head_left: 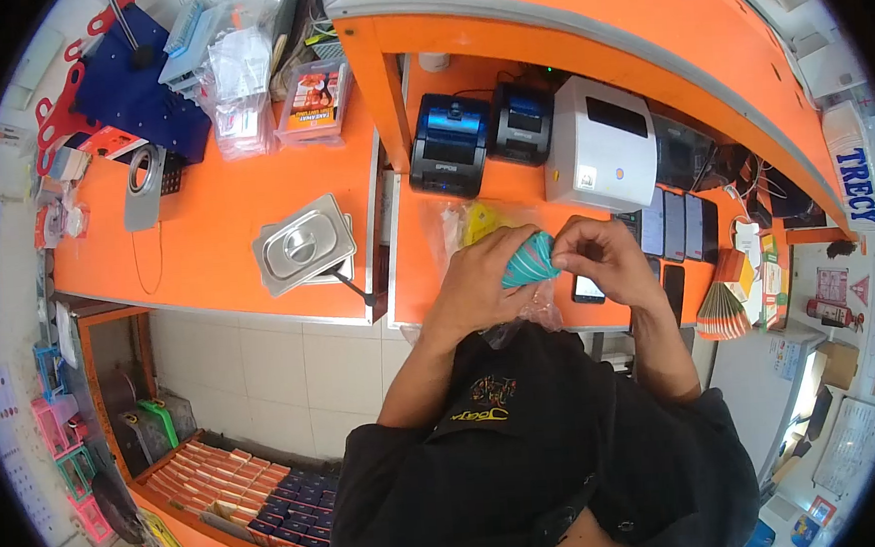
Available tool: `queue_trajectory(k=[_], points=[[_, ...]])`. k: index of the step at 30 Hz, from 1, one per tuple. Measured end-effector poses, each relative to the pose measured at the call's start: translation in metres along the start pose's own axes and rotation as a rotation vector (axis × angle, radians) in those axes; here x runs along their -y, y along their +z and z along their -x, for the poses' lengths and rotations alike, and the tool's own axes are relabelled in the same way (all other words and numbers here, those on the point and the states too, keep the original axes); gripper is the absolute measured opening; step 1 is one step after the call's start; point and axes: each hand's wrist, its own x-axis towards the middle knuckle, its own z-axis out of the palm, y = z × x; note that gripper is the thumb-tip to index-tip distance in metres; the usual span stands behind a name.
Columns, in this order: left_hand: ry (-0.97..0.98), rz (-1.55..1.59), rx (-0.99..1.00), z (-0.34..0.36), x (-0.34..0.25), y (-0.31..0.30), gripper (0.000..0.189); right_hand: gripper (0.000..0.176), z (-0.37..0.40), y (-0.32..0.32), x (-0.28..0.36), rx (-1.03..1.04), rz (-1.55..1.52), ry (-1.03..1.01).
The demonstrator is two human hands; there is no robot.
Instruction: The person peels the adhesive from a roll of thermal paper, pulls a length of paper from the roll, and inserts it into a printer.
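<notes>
My left hand is wrapped round a teal roundish bundle with pale stripes, held above the orange counter's front edge. The bundle's exact kind is not clear. At its right side my right hand is closed, thumb and fingers pinched together against the bundle's end. Whatever lies between those fingertips is too small to make out. Beneath and behind the hands lies a crumpled clear plastic bag, with something yellow in or under it. A phone with a lit screen lies partly under my right hand.
Two dark printers and a white printer stand below an orange shelf. Several phones lie to the right. Metal pan lids rest on the left counter. Stacked small boxes fill a low shelf.
</notes>
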Motion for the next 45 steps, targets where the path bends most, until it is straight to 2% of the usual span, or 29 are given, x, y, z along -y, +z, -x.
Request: queue_trajectory(k=[2,3,5,7,9,11,12,13,14,15,16,18,19,20,21,23,24,25,26,27,29,31,33,36,39,40,42,44,45], points=[[-0.138,-0.212,0.119,0.005,-0.002,0.002,0.055,0.01,0.002,0.009,-0.002,0.058,0.028,0.038],[-0.146,-0.211,0.121,0.008,-0.003,0.005,0.055,0.01,0.004,0.01,0.002,0.061,0.023,0.043],[-0.247,-0.297,0.122,0.01,-0.001,0.01,0.052,0.008,0.004,0.011,0.008,0.063,0.231,0.01],[-0.225,-0.243,0.121,0.012,0.001,0.011,0.047,0.007,0.004,0.011,0.001,0.086,0.197,0.019],[-0.189,-0.189,0.117,0.008,0.004,0.008,0.042,0.007,0.002,0.015,-0.002,0.073,0.131,-0.101],[-0.179,0.038,0.234,0.009,0.009,0.0,0.04,0.009,0.001,0.024,0.002,0.015,0.105,-0.084],[-0.185,0.044,0.237,0.011,0.01,-0.001,0.04,0.01,0.002,0.028,0.004,-0.031,0.078,-0.069],[-0.233,0.216,0.307,0.011,0.011,-0.004,0.039,0.01,0.003,0.029,0.008,-0.026,0.076,-0.066],[-0.278,0.385,0.373,0.011,0.012,-0.007,0.039,0.011,0.001,0.03,0.014,-0.009,0.171,-0.215],[-0.278,0.379,0.368,0.011,0.012,-0.011,0.039,0.012,-0.002,0.03,0.017,0.007,0.266,-0.367],[-0.215,0.388,0.427,0.01,0.013,-0.014,0.038,0.012,-0.006,0.03,0.016,0.012,0.265,-0.374],[-0.161,0.402,0.492,0.013,0.015,-0.016,0.037,0.019,-0.007,0.033,0.009,0.125,0.487,-0.597],[-0.285,0.48,0.666,0.014,0.02,-0.017,0.035,0.019,-0.008,0.032,0.006,0.128,0.488,-0.599],[-0.414,0.557,0.838,0.016,0.024,-0.018,0.033,0.02,-0.009,0.032,0.002,0.215,0.646,-0.617],[-0.419,0.557,0.831,0.017,0.025,-0.017,0.033,0.022,-0.009,0.031,0.0,0.305,0.802,-0.635],[-0.337,0.553,0.986,0.019,0.026,-0.018,0.036,0.022,-0.015,0.028,0.0,0.382,0.8,-0.657],[-0.342,0.552,0.978,0.019,0.03,-0.019,0.036,0.022,-0.016,0.027,0.001,0.453,0.802,-0.672],[-0.415,0.757,1.058,0.02,0.035,-0.021,0.039,0.022,-0.018,0.027,0.003,0.462,0.8,-0.679],[-0.484,0.964,1.128,0.021,0.038,-0.023,0.041,0.023,-0.019,0.027,0.007,0.424,0.615,-0.627],[-0.484,0.963,1.114,0.022,0.035,-0.027,0.041,0.024,-0.02,0.027,0.011,0.386,0.432,-0.57],[-0.505,1.04,0.936,0.022,0.027,-0.033,0.04,0.024,-0.02,0.025,0.026,0.416,0.463,-0.529],[-0.506,1.025,0.902,0.023,0.033,-0.032,0.04,0.024,-0.022,0.026,0.032,0.429,0.493,-0.484],[-0.51,1.021,0.883,0.023,0.036,-0.028,0.041,0.022,-0.022,0.027,0.031,0.482,0.521,-0.222],[-0.423,0.822,0.822,0.022,0.035,-0.026,0.037,0.021,-0.023,0.021,0.023,0.453,0.361,-0.114],[-0.496,0.759,0.771,0.018,0.025,-0.032,0.034,0.02,-0.019,0.025,0.025,0.391,0.456,-0.203],[-0.51,0.806,0.794,0.016,0.024,-0.034,0.036,0.02,-0.019,0.027,0.022,0.389,0.455,-0.201],[-0.526,0.856,0.822,0.016,0.031,-0.035,0.037,0.019,-0.018,0.029,0.013,0.37,0.656,-0.382],[-0.551,1.084,0.963,0.019,0.05,-0.035,0.043,0.019,-0.014,0.029,0.02,0.412,0.68,-0.391],[-0.553,1.084,0.965,0.02,0.049,-0.034,0.043,0.019,-0.013,0.03,0.023,0.455,0.703,-0.398]])
